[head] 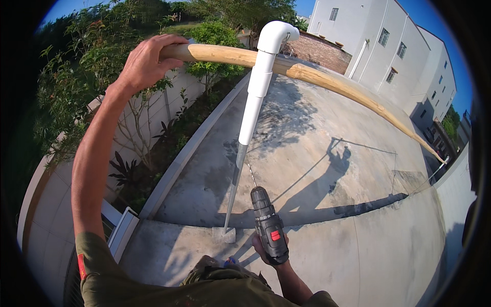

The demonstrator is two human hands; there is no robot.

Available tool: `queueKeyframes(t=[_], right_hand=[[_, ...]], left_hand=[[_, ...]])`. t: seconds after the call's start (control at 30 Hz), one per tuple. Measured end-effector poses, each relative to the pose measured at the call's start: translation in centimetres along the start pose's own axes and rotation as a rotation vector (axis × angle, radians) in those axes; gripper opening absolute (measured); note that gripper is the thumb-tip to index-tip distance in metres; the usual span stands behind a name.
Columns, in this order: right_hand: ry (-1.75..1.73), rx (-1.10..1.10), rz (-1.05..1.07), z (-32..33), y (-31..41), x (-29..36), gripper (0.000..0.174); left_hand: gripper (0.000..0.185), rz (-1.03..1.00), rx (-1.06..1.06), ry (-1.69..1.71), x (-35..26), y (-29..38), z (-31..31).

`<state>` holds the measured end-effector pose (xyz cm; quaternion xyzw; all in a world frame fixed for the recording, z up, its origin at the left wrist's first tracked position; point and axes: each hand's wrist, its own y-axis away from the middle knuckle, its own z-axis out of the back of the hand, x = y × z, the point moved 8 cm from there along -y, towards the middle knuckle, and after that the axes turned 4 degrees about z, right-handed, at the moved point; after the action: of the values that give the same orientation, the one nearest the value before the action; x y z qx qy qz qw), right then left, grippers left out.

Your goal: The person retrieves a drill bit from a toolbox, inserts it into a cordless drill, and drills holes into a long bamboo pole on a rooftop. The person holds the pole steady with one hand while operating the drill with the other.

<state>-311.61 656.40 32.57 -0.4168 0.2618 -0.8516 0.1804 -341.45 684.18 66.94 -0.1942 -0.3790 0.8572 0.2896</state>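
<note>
My left hand (151,57), raised high, grips the near end of a long wooden pole (341,82), fingers over the top and thumb beneath. The pole runs rightward past an upright white PVC pipe (253,111), crossing it just below a PVC elbow (276,36). A thin wire loop (285,40) shows at the elbow's mouth. Lower down, the pipe continues as a grey metal post (234,188) standing on a square base (224,235). My right hand (264,249) holds a black cordless drill (268,226) by its handle. Its twist bit (251,174) points up and forward, apart from the pole.
A low concrete curb (195,149) edges a planting bed with shrubs (142,126) on the left. At the pole's far end, a second white fitting (445,160) sits by a wall. White buildings (368,46) and a brick wall (318,50) stand behind the concrete yard (307,115).
</note>
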Motion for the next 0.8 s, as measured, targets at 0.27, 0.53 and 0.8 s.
queueKeyframes(t=[0.27, 0.53, 0.8], right_hand=[[0.042, -0.147, -0.049, -1.5, -2.8, 3.1, 0.024], [-0.07, -0.321, -0.168, -2.3, -8.0, 6.9, 0.018], [-0.205, -0.422, -0.079, 0.8, -15.6, 11.7, 0.013]], left_hand=[[0.049, -0.064, -0.018, 0.247, 1.5, -0.1, 0.2], [0.053, -0.242, 0.081, -0.05, -0.5, -0.8, 0.5], [0.049, -0.302, 0.139, -0.1, -3.3, -3.2, -3.4]])
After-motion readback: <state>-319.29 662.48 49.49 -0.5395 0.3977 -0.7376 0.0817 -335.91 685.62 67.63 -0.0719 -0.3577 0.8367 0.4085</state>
